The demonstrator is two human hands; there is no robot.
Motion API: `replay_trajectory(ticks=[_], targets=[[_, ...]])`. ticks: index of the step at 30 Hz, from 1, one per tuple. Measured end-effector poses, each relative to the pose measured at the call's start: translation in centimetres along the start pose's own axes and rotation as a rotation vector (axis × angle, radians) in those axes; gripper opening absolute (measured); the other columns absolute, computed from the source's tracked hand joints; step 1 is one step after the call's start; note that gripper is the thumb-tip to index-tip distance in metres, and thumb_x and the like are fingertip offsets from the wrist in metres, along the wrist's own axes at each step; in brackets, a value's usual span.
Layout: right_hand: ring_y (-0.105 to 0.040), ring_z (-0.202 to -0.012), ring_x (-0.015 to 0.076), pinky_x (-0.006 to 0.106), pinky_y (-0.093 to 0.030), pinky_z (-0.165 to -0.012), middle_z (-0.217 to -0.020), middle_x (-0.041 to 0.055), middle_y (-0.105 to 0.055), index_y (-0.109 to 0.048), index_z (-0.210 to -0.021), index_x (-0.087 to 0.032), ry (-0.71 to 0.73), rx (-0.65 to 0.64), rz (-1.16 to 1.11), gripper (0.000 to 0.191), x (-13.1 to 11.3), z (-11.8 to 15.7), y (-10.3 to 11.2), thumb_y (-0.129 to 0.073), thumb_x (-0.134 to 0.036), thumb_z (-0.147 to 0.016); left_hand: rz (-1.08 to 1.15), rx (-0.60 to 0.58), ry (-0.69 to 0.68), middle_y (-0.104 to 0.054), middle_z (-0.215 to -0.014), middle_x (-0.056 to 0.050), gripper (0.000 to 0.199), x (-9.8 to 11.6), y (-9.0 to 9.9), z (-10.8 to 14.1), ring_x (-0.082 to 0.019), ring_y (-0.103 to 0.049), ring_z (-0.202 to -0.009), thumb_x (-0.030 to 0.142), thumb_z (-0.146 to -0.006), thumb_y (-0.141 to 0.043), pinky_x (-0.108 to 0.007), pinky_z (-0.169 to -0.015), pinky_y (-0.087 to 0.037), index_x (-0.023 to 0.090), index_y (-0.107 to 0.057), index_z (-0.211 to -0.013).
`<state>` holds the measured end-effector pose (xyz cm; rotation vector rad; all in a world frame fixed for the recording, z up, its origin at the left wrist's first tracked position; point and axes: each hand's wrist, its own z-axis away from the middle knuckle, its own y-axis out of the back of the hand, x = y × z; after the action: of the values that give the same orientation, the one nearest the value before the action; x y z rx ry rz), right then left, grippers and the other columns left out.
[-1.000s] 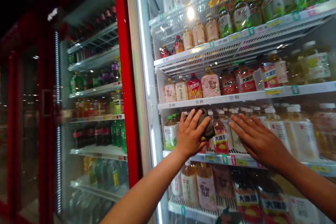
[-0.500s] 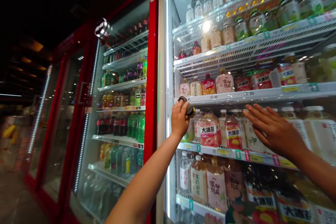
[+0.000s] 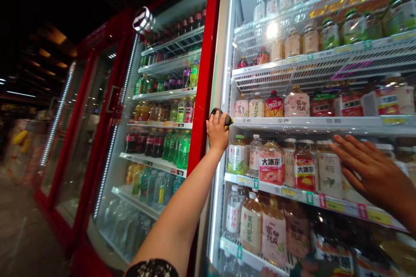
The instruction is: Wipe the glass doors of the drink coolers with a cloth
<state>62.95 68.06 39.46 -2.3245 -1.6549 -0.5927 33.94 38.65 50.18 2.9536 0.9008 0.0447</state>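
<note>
My left hand (image 3: 217, 132) is closed over a small dark object with a yellow edge (image 3: 228, 120), held at the left frame of the lit drinks cooler. The fingers cover most of it, so I cannot make out its kind. Farther right, my right hand (image 3: 373, 173) is held flat with its fingers stretched out, in front of the cooler's glass door; whether the palm touches the glass I cannot tell. Behind the hands, bottled drinks stand on white shelves, among them a red-labelled bottle (image 3: 271, 162) and a green tea bottle (image 3: 237, 156).
A red-framed cooler (image 3: 208, 65) with soda bottles stands to the left, its frame close to my left arm. More red-framed doors (image 3: 86, 138) run back along the aisle. Dark floor (image 3: 29, 233) shows at the lower left. Reflections blur the lower shelves.
The view has shifted, so the coolers sit further right in the picture. My left hand has moved left with the dark object, from over the shelf edge to the door frame. My right hand stays flat.
</note>
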Motion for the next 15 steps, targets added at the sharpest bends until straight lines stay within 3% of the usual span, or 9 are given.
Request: replay_trajectory(ticks=[5,7,9,11,13,15], targets=[[-0.034,-0.150,0.0269,0.053,-0.026,-0.126,-0.160,0.0076,-0.043,-0.037,-0.157,-0.031,-0.128,-0.035,-0.115,0.062,-1.0,-0.1,0.4,-0.045,-0.029,-0.096,0.008,0.068,0.021,-0.041,-0.160,-0.012,0.057,-2.4,-0.3,6.9,-0.034,-0.033,-0.150,0.031,-0.091,-0.061,-0.058,-0.124,-0.026,0.023,-0.048,-0.146],[-0.034,-0.150,0.0268,0.053,-0.026,-0.126,-0.160,0.0063,-0.042,-0.037,-0.157,-0.033,-0.139,-0.032,-0.135,0.063,-1.2,0.0,0.5,-0.045,-0.030,-0.095,0.011,0.036,-0.023,-0.043,-0.159,-0.011,0.055,-2.8,-0.2,7.5,-0.032,-0.034,-0.150,0.033,-0.092,-0.062,-0.057,-0.124,-0.027,0.026,-0.049,-0.145],[-0.034,-0.151,0.0270,0.053,-0.025,-0.126,-0.161,0.0052,-0.041,-0.036,-0.158,-0.034,-0.138,-0.027,-0.139,0.064,-1.2,0.0,0.5,-0.046,-0.032,-0.094,0.010,-0.017,-0.057,-0.045,-0.157,-0.010,0.054,-3.0,0.0,5.1,-0.031,-0.035,-0.150,0.029,-0.091,-0.063,-0.055,-0.124,-0.026,0.027,-0.051,-0.143],[-0.033,-0.151,0.0269,0.053,-0.025,-0.126,-0.161,0.0045,-0.040,-0.035,-0.158,-0.035,-0.131,-0.025,-0.129,0.065,-1.1,0.1,0.5,-0.047,-0.033,-0.094,0.008,-0.053,-0.054,-0.046,-0.157,-0.010,0.054,-2.9,0.3,1.0,-0.031,-0.036,-0.148,0.026,-0.089,-0.064,-0.053,-0.124,-0.026,0.026,-0.053,-0.142],[-0.033,-0.151,0.0263,0.052,-0.025,-0.126,-0.161,0.0047,-0.041,-0.035,-0.158,-0.034,-0.130,-0.029,-0.119,0.065,-1.1,0.0,0.5,-0.047,-0.033,-0.094,0.017,-0.035,-0.003,-0.046,-0.156,-0.011,0.052,-2.6,0.5,-2.8,-0.032,-0.040,-0.145,0.029,-0.090,-0.064,-0.051,-0.123,-0.030,0.024,-0.054,-0.141],[-0.033,-0.151,0.0259,0.051,-0.025,-0.127,-0.161,0.0057,-0.041,-0.037,-0.157,-0.033,-0.129,-0.037,-0.113,0.064,-1.2,-0.1,0.6,-0.047,-0.033,-0.094,0.030,0.008,0.046,-0.048,-0.154,-0.012,0.050,-2.4,0.5,-4.3,-0.032,-0.043,-0.142,0.035,-0.092,-0.063,-0.049,-0.120,-0.034,0.023,-0.055,-0.139]])
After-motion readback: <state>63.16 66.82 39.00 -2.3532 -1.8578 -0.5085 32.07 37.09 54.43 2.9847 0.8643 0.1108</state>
